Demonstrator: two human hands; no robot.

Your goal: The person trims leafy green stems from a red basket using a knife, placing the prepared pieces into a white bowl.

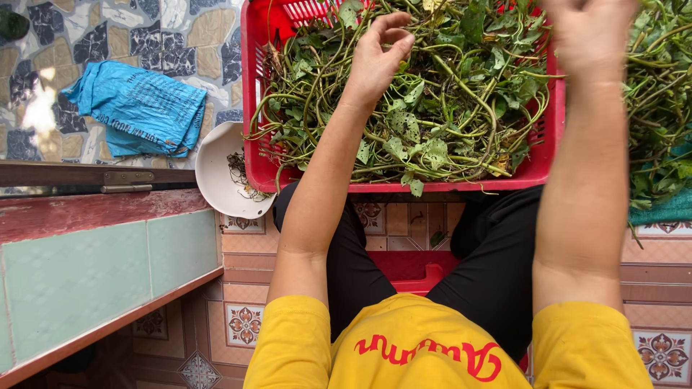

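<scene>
I see the red crate (259, 86) on the floor ahead, heaped with green vine stems (447, 108). A white bowl (216, 173) touches its left corner, a blue bag (137, 108) beyond. My left hand (375, 61) curls its grip around stems; my right hand (587, 32) is blurred, grip unclear.

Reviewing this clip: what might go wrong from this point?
The stems are tangled, so the left hand pulling one may drag others over the red crate rim. The white bowl sits tight against the crate and might get knocked. The right hand is blurred; its grip is unclear.
</scene>
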